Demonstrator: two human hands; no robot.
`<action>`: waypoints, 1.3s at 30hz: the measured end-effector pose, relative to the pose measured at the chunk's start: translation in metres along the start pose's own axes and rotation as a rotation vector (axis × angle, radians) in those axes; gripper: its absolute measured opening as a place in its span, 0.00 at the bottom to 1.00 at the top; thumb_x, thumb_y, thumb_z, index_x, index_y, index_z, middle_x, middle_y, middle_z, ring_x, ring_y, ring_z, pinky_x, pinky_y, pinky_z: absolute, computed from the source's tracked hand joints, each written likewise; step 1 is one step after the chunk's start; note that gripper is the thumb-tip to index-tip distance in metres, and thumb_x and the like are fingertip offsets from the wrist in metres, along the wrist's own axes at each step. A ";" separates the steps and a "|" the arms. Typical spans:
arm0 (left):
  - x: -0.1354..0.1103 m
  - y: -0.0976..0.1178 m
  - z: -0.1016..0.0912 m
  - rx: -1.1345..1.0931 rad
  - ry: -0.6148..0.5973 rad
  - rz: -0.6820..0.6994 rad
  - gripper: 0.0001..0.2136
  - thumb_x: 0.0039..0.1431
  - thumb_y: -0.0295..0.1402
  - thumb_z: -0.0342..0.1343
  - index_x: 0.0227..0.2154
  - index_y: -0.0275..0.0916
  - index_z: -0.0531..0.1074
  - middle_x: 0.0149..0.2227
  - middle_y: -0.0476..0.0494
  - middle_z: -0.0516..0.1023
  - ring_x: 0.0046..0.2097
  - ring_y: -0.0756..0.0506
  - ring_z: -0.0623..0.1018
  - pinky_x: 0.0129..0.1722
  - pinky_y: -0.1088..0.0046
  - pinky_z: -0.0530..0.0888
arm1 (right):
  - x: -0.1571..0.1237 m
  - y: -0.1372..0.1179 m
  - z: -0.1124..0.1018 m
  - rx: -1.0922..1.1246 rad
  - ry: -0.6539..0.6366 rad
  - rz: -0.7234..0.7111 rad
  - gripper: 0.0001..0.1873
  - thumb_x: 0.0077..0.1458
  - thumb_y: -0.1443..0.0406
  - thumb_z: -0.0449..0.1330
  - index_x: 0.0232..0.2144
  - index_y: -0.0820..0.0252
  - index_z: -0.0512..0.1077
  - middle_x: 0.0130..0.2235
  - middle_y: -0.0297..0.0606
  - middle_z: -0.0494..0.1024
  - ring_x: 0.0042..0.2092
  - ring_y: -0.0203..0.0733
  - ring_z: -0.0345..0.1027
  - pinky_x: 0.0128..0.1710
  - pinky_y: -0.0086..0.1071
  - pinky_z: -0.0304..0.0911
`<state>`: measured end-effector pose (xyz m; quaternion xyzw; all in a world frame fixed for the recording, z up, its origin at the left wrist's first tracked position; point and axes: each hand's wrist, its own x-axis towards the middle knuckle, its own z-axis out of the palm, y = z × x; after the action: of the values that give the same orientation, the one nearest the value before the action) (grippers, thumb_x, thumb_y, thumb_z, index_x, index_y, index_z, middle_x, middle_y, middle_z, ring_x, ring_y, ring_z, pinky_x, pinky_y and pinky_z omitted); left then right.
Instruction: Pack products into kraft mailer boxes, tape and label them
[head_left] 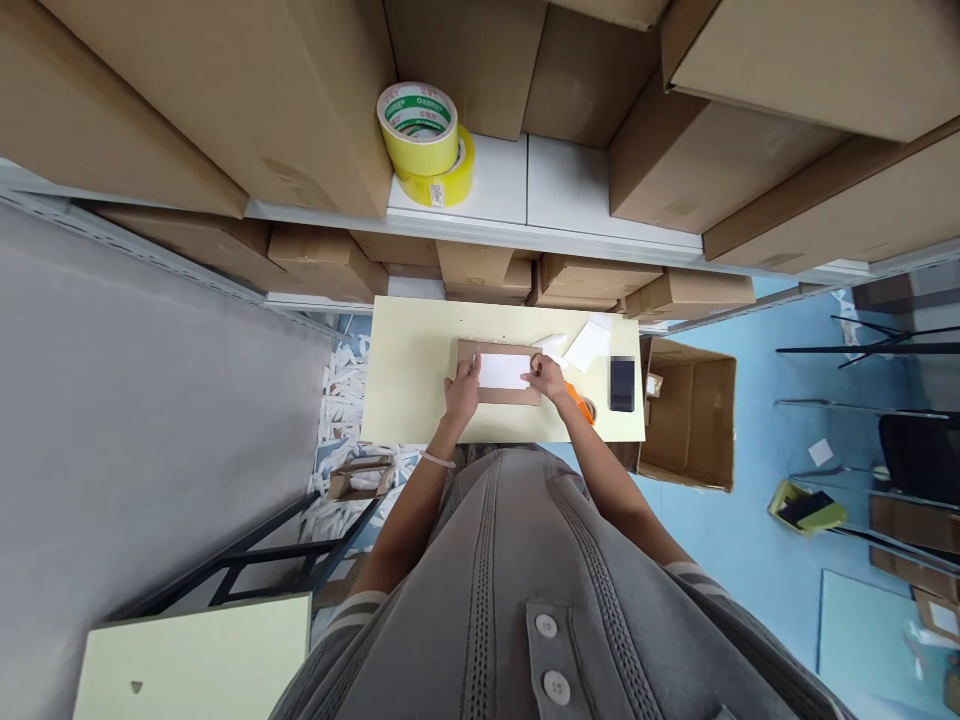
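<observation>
A small flat cardboard box (510, 396) lies on the pale yellow table, with a white label (504, 371) across its upper face. My left hand (462, 392) is closed around the box's left end, its thumb by the label's left edge. At the label's other end, my right hand (547, 378) pinches the right edge between thumb and finger. Just beside the right wrist sits an orange tape dispenser (579, 402), partly hidden by that arm. White paper sheets (589, 343) lie beyond the right hand.
The table (409, 375) also bears a dark phone (622, 384) at its right. Behind it, shelves hold cardboard boxes and yellow tape rolls (420, 140). A large open carton (690, 415) stands to the right. Paper scraps (341, 400) litter the floor at left.
</observation>
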<state>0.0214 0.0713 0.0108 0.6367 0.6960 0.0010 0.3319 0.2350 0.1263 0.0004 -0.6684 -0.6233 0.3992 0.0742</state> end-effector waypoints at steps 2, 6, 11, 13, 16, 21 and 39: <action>0.001 -0.002 -0.001 0.004 -0.014 0.008 0.30 0.65 0.24 0.41 0.69 0.47 0.47 0.55 0.36 0.69 0.53 0.42 0.73 0.53 0.64 0.66 | 0.002 0.005 -0.004 0.034 -0.011 0.004 0.19 0.44 0.60 0.63 0.24 0.53 0.52 0.27 0.26 0.62 0.30 0.36 0.57 0.33 0.29 0.57; 0.003 -0.005 -0.002 -0.001 -0.021 0.015 0.31 0.64 0.24 0.42 0.69 0.48 0.47 0.55 0.36 0.69 0.52 0.43 0.74 0.51 0.65 0.66 | 0.005 0.021 -0.016 0.059 0.061 0.021 0.16 0.47 0.57 0.61 0.27 0.53 0.55 0.29 0.27 0.63 0.31 0.37 0.58 0.34 0.28 0.57; 0.005 -0.006 -0.002 -0.005 -0.032 0.004 0.32 0.64 0.24 0.41 0.69 0.50 0.46 0.55 0.37 0.70 0.52 0.41 0.74 0.50 0.63 0.67 | 0.018 0.041 -0.036 -0.139 0.298 0.096 0.17 0.50 0.56 0.62 0.37 0.54 0.61 0.43 0.39 0.69 0.44 0.44 0.64 0.44 0.34 0.60; 0.006 -0.006 -0.002 -0.005 -0.042 -0.005 0.32 0.64 0.25 0.41 0.69 0.50 0.45 0.54 0.37 0.71 0.52 0.41 0.74 0.50 0.62 0.67 | 0.027 0.042 -0.037 -0.205 0.298 0.143 0.20 0.49 0.57 0.65 0.41 0.55 0.63 0.49 0.44 0.68 0.51 0.48 0.64 0.50 0.39 0.58; 0.007 -0.007 -0.002 0.003 -0.051 -0.012 0.32 0.64 0.25 0.42 0.69 0.50 0.44 0.53 0.37 0.71 0.51 0.41 0.74 0.49 0.62 0.67 | 0.040 0.040 -0.031 -0.123 0.297 0.320 0.22 0.49 0.54 0.65 0.42 0.57 0.66 0.49 0.48 0.69 0.54 0.53 0.63 0.53 0.43 0.58; 0.009 -0.007 0.000 0.010 -0.048 -0.013 0.33 0.65 0.26 0.42 0.70 0.53 0.42 0.51 0.40 0.71 0.50 0.42 0.74 0.48 0.63 0.67 | 0.049 0.034 -0.025 0.024 0.309 0.399 0.11 0.53 0.56 0.59 0.33 0.55 0.68 0.36 0.40 0.74 0.43 0.48 0.70 0.45 0.39 0.63; -0.051 0.068 -0.095 -0.119 0.205 0.782 0.19 0.67 0.40 0.48 0.60 0.49 0.65 0.62 0.44 0.69 0.67 0.42 0.62 0.70 0.54 0.49 | -0.112 -0.072 -0.073 0.152 -0.093 -0.377 0.08 0.57 0.58 0.55 0.36 0.52 0.71 0.30 0.31 0.72 0.30 0.39 0.63 0.33 0.31 0.58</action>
<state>0.0359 0.0792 0.1372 0.8297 0.4294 0.2308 0.2718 0.2360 0.0702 0.1417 -0.5130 -0.7082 0.4547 0.1690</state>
